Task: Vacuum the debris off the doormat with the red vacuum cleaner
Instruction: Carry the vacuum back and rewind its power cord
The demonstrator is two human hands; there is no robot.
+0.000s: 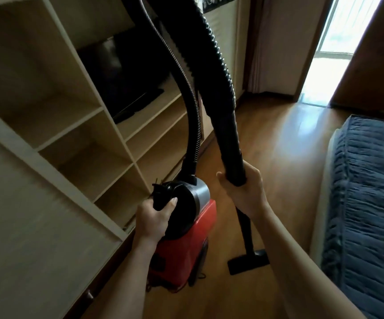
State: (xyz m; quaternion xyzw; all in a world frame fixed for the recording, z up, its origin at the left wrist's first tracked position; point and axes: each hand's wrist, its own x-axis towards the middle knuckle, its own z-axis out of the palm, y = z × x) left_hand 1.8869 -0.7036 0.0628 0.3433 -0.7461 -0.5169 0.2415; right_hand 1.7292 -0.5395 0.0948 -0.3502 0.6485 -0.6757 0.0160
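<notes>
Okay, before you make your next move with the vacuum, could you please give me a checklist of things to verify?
1. Left hand grips the handle of the red vacuum cleaner: ok.
2. Right hand grips the wand: ok.
3. Floor nozzle fitted at the wand's end: ok.
4. Hose free of kinks: cannot tell, since its loop leaves the frame at the top.
5. Doormat in sight: not ok, none in view.
6. Vacuum switched on: cannot tell.
</notes>
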